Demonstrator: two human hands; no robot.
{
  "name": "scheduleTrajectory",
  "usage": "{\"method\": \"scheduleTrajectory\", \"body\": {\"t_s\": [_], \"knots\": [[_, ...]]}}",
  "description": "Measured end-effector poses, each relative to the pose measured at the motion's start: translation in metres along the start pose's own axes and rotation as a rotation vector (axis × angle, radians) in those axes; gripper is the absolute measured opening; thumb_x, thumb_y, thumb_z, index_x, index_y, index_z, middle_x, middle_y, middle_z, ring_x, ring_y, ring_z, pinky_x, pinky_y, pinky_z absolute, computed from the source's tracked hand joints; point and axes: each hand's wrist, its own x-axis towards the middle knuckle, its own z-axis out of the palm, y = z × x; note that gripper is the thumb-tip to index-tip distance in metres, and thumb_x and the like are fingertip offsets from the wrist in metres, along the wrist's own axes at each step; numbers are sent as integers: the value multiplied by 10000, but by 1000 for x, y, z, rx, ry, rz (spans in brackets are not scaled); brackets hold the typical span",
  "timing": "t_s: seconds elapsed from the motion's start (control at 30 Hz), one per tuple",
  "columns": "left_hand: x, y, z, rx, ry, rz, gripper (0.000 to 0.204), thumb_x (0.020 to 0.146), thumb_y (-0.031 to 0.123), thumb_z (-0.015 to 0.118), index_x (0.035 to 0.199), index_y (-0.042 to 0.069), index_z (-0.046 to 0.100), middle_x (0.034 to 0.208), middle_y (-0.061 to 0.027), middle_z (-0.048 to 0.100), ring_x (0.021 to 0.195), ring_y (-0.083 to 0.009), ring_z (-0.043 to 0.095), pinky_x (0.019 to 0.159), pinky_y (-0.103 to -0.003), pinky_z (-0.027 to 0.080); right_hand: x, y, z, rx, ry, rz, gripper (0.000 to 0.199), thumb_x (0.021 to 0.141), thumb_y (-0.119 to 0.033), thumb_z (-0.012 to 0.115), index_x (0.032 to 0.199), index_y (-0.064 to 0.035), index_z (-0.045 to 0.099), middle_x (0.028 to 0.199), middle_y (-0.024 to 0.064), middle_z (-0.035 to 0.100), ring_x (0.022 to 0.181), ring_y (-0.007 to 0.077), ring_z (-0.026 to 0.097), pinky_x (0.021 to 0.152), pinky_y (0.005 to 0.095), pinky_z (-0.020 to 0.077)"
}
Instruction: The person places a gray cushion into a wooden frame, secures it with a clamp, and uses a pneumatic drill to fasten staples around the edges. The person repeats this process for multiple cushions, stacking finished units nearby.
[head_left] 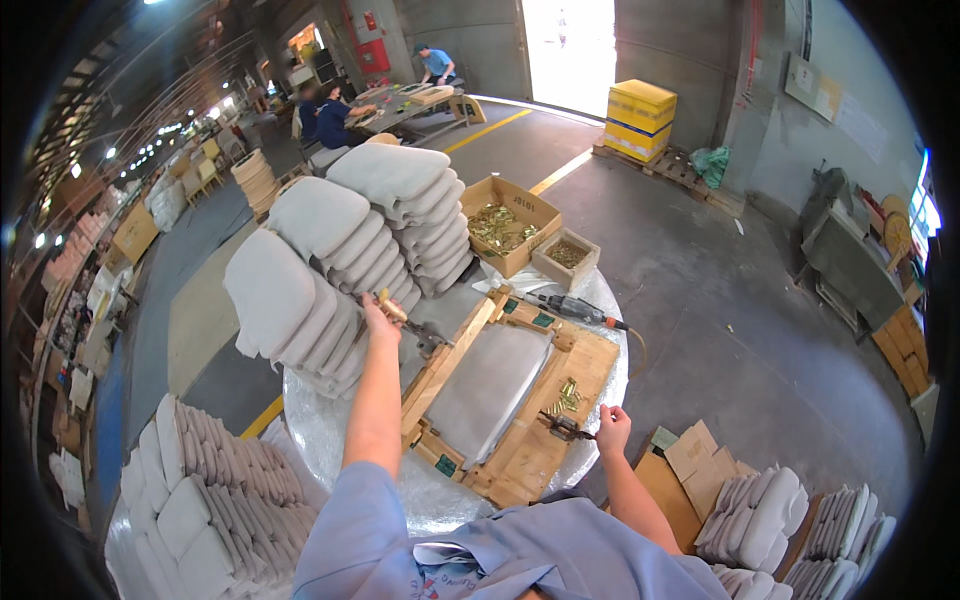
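Note:
A grey seat cushion (487, 388) lies in a wooden jig (585, 362) on a round table wrapped in shiny film (330, 425). My left hand (380, 318) reaches to the jig's far left side and grips the yellow handle of a clamp lever (393, 309). My right hand (612, 427) rests at the jig's near right edge, fingers on a small dark clamp (565, 427). A small heap of brass screws (566, 397) lies on the jig board. A grey power screwdriver (568, 305) rests at the jig's far end.
Stacks of grey cushions (335, 250) fill the table's left half. Two cardboard boxes of brass fittings (510, 225) stand behind the jig. More cushion stacks sit at lower left (205, 480) and lower right (770, 520). Yellow crates (640, 118) and seated workers (330, 115) are far off.

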Motion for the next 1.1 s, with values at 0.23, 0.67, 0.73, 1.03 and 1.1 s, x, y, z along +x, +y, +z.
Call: {"method": "scheduleTrajectory", "body": {"t_s": [0.23,0.67,0.73,1.03,1.1], "knots": [[-22,-1,-4,468,-243,367,603,1108,634,466,1238,103,720,1052,-62,767,936,-159,671,805,-312,469,-3,3,5,2,2,-58,371,1015,-273,725,756,-37,604,595,16,559,449,122,533,423,328,422],[-71,-27,-17,642,-292,549,536,1156,428,517,1452,-16,570,1369,-124,634,1319,-227,568,1155,-329,385,-4,0,-3,-12,16,69,372,981,-296,726,774,0,636,606,70,599,574,148,543,589,379,444],[-71,-36,-34,634,-197,676,537,1146,432,534,1435,-19,578,1380,-156,621,1330,-268,563,1154,-355,392,-6,-4,2,-49,5,54,367,979,-297,725,779,-2,639,606,70,603,572,150,549,593,383,448],[-156,-105,-115,1919,-160,610,933,880,496,820,1555,8,402,1412,-262,589,1345,-430,574,1110,-511,470,-5,0,-3,-65,14,32,375,977,-308,726,774,-6,634,594,61,584,567,143,524,591,386,437],[-141,-95,-130,1964,-153,593,926,820,404,855,1534,26,402,1327,-253,640,1215,-444,661,997,-537,553,-6,-3,2,-44,-15,16,378,985,-301,723,762,-11,625,591,52,579,559,139,517,578,381,431]]}}
